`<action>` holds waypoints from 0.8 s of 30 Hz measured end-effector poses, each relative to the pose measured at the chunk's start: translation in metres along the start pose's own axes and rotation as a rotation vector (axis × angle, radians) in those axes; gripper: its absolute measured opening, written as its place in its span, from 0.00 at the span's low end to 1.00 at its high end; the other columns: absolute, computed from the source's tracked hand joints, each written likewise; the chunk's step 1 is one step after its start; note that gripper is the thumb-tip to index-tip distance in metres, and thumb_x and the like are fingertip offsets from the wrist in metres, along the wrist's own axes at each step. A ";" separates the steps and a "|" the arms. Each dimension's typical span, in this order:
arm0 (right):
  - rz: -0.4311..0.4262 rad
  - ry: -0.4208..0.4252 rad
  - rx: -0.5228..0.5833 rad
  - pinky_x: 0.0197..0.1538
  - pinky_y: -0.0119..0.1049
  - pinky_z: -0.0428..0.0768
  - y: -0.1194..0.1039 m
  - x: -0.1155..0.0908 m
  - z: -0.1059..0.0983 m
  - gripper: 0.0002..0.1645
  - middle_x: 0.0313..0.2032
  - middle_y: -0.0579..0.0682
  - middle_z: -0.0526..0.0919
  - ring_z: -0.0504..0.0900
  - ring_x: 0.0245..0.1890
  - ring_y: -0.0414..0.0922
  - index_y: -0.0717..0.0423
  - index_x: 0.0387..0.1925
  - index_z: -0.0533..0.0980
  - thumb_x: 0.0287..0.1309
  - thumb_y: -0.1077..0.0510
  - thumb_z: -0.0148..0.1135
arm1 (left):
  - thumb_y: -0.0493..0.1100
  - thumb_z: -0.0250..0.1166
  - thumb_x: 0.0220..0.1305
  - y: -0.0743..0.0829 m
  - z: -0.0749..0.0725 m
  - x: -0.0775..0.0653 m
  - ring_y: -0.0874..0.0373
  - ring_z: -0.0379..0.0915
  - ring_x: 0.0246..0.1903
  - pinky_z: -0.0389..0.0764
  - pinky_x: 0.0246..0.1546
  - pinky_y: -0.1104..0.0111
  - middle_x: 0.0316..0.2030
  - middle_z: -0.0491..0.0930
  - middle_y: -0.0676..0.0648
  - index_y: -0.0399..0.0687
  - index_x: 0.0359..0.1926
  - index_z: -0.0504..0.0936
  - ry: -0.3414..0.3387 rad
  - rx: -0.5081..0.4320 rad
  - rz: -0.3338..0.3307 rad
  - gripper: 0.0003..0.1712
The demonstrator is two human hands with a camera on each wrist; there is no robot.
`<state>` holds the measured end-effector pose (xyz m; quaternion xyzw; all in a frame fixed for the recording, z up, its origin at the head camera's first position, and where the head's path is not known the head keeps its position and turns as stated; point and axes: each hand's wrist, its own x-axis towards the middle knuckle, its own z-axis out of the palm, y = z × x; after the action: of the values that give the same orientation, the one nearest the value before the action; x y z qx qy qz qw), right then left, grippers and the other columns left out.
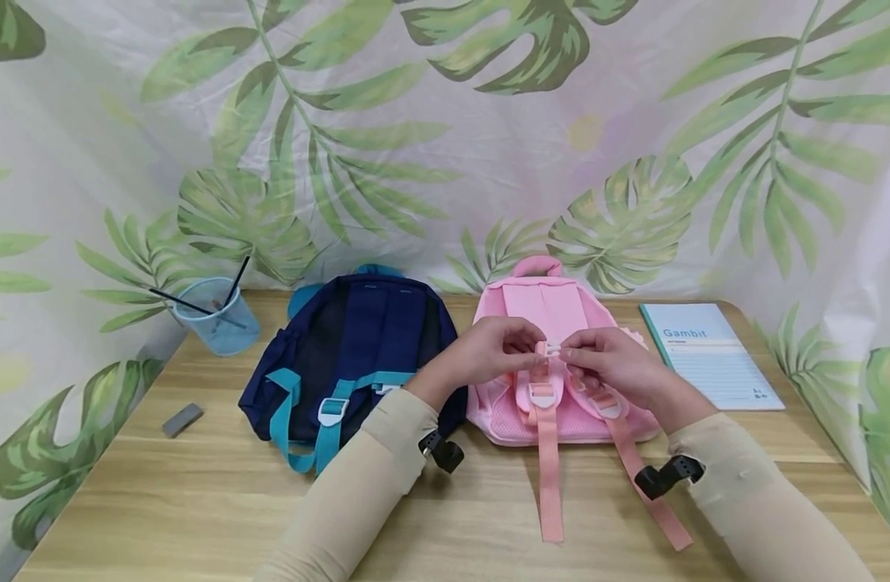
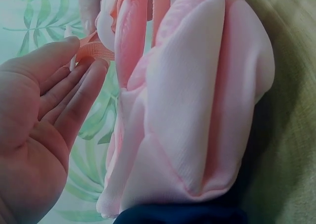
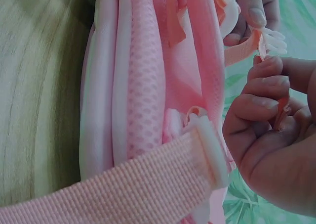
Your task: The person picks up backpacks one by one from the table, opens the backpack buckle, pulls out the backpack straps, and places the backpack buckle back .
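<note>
A pink backpack (image 1: 542, 301) lies with its shoulder straps facing up. Above it, my left hand (image 1: 487, 349) pinches a coral webbing strap (image 2: 96, 51) between thumb and fingers. A small white plastic buckle (image 1: 552, 349) with prongs sits between the two hands' fingertips. My right hand (image 1: 619, 368) has its thumb and index finger at the buckle's other side. In the right wrist view, that hand's remaining fingers curl over a bit of coral strap (image 3: 282, 110). Two long strap tails (image 1: 550, 485) hang from white adjusters onto the table.
A navy backpack (image 1: 379, 323) with teal straps lies close on the left. Farther left are a blue mesh cup (image 1: 229, 327) with dark sticks and a grey block (image 1: 183, 420). A notebook (image 1: 714, 356) lies on the wooden table (image 1: 459, 533) at right. Leaf-print cloth (image 1: 488, 162) hangs behind.
</note>
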<state>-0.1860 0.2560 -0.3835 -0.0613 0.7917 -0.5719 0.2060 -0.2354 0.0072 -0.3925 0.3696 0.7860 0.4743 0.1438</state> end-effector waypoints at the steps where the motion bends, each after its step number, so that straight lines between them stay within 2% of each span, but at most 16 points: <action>1: 0.004 0.001 0.005 0.28 0.30 0.72 0.000 0.000 0.001 0.16 0.27 0.46 0.76 0.72 0.24 0.38 0.73 0.54 0.76 0.80 0.60 0.58 | 0.39 0.73 0.72 0.000 0.000 0.000 0.60 0.86 0.44 0.84 0.50 0.74 0.45 0.90 0.40 0.38 0.55 0.85 -0.005 0.006 0.003 0.15; 4: 0.014 -0.003 0.021 0.27 0.30 0.72 0.001 -0.001 0.003 0.16 0.26 0.46 0.76 0.71 0.23 0.38 0.74 0.55 0.75 0.80 0.61 0.58 | 0.39 0.73 0.72 0.000 0.001 0.000 0.60 0.86 0.45 0.84 0.51 0.75 0.46 0.91 0.41 0.38 0.56 0.86 -0.016 0.036 0.009 0.15; 8: 0.018 0.009 -0.036 0.27 0.30 0.73 0.000 -0.003 0.001 0.18 0.26 0.46 0.77 0.72 0.23 0.37 0.73 0.56 0.77 0.80 0.59 0.58 | 0.39 0.72 0.73 0.002 0.001 0.002 0.59 0.86 0.45 0.83 0.50 0.76 0.46 0.91 0.42 0.38 0.56 0.86 -0.004 0.072 0.021 0.15; 12: 0.035 0.029 -0.089 0.29 0.30 0.76 -0.002 -0.007 -0.006 0.19 0.28 0.46 0.78 0.74 0.26 0.37 0.72 0.56 0.80 0.80 0.56 0.59 | 0.40 0.71 0.74 0.004 0.001 0.004 0.59 0.86 0.45 0.83 0.50 0.75 0.46 0.91 0.42 0.38 0.56 0.86 0.010 0.063 0.038 0.15; 20: 0.013 -0.031 0.012 0.29 0.28 0.74 0.001 -0.007 -0.008 0.15 0.28 0.46 0.75 0.72 0.25 0.37 0.70 0.51 0.76 0.82 0.58 0.57 | 0.39 0.73 0.73 0.003 0.003 0.004 0.60 0.83 0.44 0.82 0.49 0.76 0.44 0.89 0.42 0.39 0.55 0.85 0.009 0.023 0.039 0.14; 24: 0.017 -0.059 0.051 0.27 0.28 0.70 0.003 -0.006 -0.003 0.13 0.26 0.46 0.71 0.68 0.22 0.37 0.68 0.51 0.74 0.83 0.59 0.54 | 0.39 0.72 0.73 0.002 0.005 0.003 0.61 0.83 0.43 0.82 0.49 0.76 0.44 0.88 0.42 0.39 0.55 0.85 -0.001 0.016 0.031 0.14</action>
<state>-0.1815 0.2612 -0.3837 -0.0662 0.7709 -0.5879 0.2359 -0.2331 0.0129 -0.3927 0.3830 0.7838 0.4702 0.1338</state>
